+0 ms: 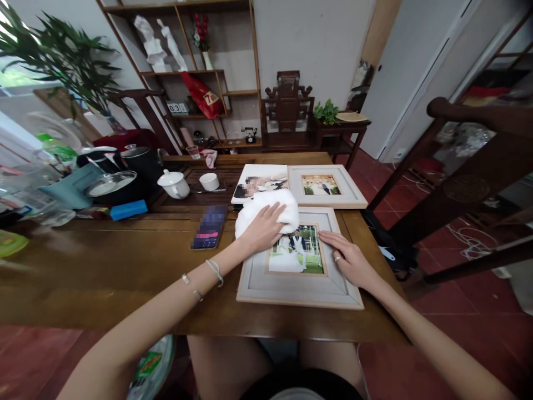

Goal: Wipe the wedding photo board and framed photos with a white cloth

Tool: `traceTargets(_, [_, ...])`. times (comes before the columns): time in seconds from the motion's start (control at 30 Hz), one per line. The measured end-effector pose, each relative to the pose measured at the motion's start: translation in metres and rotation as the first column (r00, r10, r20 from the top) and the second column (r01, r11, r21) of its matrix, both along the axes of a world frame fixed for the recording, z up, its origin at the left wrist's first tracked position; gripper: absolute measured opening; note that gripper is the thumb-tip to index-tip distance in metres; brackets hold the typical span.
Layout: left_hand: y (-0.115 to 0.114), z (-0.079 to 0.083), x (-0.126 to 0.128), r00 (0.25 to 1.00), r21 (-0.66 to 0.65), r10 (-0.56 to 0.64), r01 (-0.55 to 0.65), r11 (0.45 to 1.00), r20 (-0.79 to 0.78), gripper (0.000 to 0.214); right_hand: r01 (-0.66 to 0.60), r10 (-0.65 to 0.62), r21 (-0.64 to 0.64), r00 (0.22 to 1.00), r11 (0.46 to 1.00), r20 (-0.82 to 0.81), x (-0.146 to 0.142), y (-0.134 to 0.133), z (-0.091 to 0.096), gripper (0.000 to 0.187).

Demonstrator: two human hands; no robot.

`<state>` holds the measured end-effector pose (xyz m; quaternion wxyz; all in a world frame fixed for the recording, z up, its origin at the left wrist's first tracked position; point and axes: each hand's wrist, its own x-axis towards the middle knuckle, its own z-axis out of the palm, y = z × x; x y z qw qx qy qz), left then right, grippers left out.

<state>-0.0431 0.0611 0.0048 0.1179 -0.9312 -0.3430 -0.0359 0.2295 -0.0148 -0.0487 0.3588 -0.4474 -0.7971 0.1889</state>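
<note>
A framed photo (287,291) with a wide pale mat lies flat near the table's front edge. My left hand (266,226) presses a white cloth (254,208) onto the frame's upper left part, covering that corner. The fingers lie over the cloth. On the photo's right side rests my right hand (347,256), fingers stretched out flat on the mat and holding nothing. Just behind are a second framed photo (353,191) and, to its left, a white photo panel (264,170), partly hidden by the cloth.
A phone (210,226) lies left of the frame on the wooden table (104,272). Farther left stand a blue block (129,210), a white lidded cup (174,183), a white bowl (209,181) and a dark kettle (144,166). A dark wooden chair (453,166) stands at the right.
</note>
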Motion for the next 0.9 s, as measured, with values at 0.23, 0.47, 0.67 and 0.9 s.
traceTargets(0.23, [-0.036,0.004,0.0,0.992,-0.13,-0.061,0.046,0.99,-0.111,0.028,-0.003,0.003,0.019,1.0,1.0,-0.009,-0.001,0.001,0.0,0.06])
traceTargets(0.47, [-0.128,0.027,0.004,0.988,-0.274,-0.091,0.055,0.96,-0.122,0.029,-0.002,0.002,0.021,1.0,1.0,0.0,-0.001,0.0,0.001,0.062])
traceTargets(0.67, [-0.133,0.017,-0.001,0.99,-0.262,-0.137,0.131,0.956,-0.005,0.026,-0.015,0.015,0.014,1.0,1.0,0.022,0.001,0.0,0.0,0.061])
traceTargets(0.9, [-0.04,-0.006,-0.005,0.996,-0.051,0.091,-0.091,0.995,0.01,0.023,-0.048,0.047,0.023,0.998,0.999,0.035,0.003,0.001,0.0,0.063])
